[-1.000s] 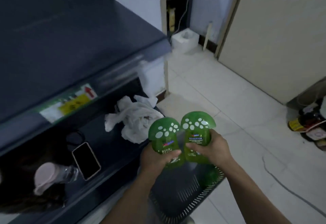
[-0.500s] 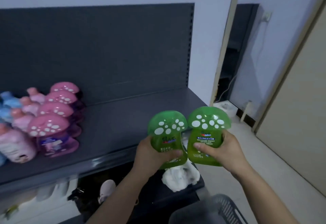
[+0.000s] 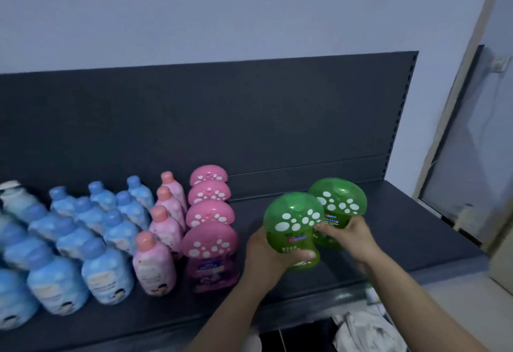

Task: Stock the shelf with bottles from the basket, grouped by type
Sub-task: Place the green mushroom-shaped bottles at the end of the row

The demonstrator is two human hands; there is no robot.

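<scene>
Left hand: the left hand (image 3: pixel 263 256) grips the nearer green bottle (image 3: pixel 293 221) round its waist, with the thumb laid across the front label.
Right hand: the right hand (image 3: pixel 352 236) grips the farther green bottle (image 3: pixel 338 199) low on its body, fingers curled over the label.
Position: both bottles are upright over the shelf (image 3: pixel 402 235), the farther one just behind and right of the nearer. I cannot tell whether either base touches the deck.
Free space: bare deck lies ahead of both hands and off to the right of the right hand.
Neighbours: just left of the left hand runs a row of pink mushroom bottles (image 3: pixel 211 243). Beyond it come the pink round-capped bottles (image 3: pixel 155 263), then the blue bottles (image 3: pixel 105 268).
Handling: these look like stiff, glossy translucent plastic, probably full and of modest weight. The smooth skin could slip, and the wide mushroom cap likely makes them top-heavy when set down.
Where to hold: the narrow waist under the cap, as both hands do now, seems the safest place.
Writing: each green label shows a small red-and-blue brand mark and some white lines. It is all too blurred to read.
Below: a crumpled white cloth (image 3: pixel 361 329) lies under the shelf, beneath the right forearm.
Basket: not in sight.
</scene>
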